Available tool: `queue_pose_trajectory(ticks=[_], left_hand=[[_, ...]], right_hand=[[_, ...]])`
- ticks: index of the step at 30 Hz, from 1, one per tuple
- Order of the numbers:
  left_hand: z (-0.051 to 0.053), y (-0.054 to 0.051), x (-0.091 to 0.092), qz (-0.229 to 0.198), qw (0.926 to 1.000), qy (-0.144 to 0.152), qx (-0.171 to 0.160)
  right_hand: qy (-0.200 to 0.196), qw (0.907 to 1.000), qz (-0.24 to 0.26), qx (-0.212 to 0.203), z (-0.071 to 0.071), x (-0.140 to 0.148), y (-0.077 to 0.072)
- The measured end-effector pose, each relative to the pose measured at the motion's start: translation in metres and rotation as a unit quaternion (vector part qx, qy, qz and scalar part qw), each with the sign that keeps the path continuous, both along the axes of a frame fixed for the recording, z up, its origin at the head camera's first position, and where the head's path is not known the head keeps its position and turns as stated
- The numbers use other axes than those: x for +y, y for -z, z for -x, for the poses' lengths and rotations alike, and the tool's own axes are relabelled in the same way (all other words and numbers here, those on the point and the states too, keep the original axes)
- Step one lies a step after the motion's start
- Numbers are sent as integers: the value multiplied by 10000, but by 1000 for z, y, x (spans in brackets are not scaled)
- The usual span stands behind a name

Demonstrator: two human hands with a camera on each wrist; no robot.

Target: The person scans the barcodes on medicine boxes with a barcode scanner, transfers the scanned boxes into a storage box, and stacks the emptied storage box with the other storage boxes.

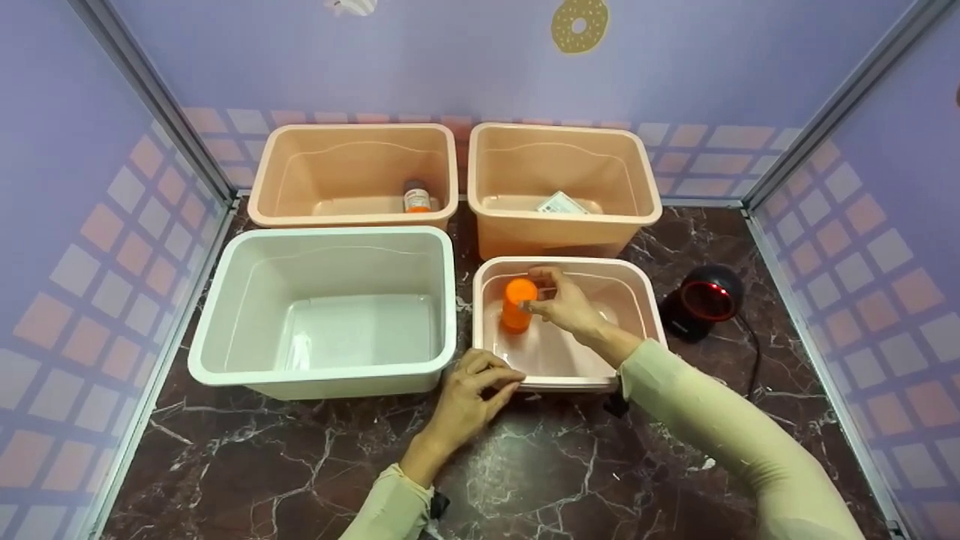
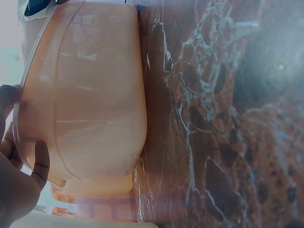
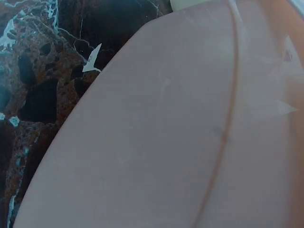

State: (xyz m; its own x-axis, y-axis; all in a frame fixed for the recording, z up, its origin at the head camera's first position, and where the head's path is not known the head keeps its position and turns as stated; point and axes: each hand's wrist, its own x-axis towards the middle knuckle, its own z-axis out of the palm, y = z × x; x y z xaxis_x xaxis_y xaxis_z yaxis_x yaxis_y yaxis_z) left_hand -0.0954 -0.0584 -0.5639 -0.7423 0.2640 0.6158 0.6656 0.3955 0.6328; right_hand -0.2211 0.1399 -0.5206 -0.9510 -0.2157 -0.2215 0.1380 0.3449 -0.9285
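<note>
An orange bottle (image 1: 516, 309) is inside the small pale pink bin (image 1: 566, 386) at the front right. My right hand (image 1: 564, 304) reaches in over the bin and holds the bottle near its top, thumb on the near side and a finger behind. With my left hand (image 1: 476, 386) I grip the bin's rim at the front left corner. The left wrist view shows the fingers of my left hand (image 2: 21, 183) at the rim and the bin's outer wall (image 2: 95, 90). Only the bin wall (image 3: 142, 123) fills most of the right wrist view; the right hand is hidden there.
A white bin (image 1: 322, 379) stands left of the pink one. Behind are two orange bins: the left (image 1: 352, 221) holds a white-labelled bottle (image 1: 417, 199), the right (image 1: 555, 236) a small white box (image 1: 562, 204). A black scanner (image 1: 701, 300) glows red at right.
</note>
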Motion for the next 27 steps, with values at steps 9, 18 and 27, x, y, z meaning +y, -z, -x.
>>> queue_pose_trajectory(ticks=[9, 18, 27], left_hand=[[0, 0, 0, -1, 10000, 21, 11], [1, 1, -1, 32, 10000, 23, -29], [0, 0, 0, 63, 10000, 39, -17]], right_hand=[[-240, 9995, -211, -55, 4, -2, 3], [-417, 9986, -323, 63, 5, -3, 4], [-430, 9981, -433, 79, 5, -2, 4]])
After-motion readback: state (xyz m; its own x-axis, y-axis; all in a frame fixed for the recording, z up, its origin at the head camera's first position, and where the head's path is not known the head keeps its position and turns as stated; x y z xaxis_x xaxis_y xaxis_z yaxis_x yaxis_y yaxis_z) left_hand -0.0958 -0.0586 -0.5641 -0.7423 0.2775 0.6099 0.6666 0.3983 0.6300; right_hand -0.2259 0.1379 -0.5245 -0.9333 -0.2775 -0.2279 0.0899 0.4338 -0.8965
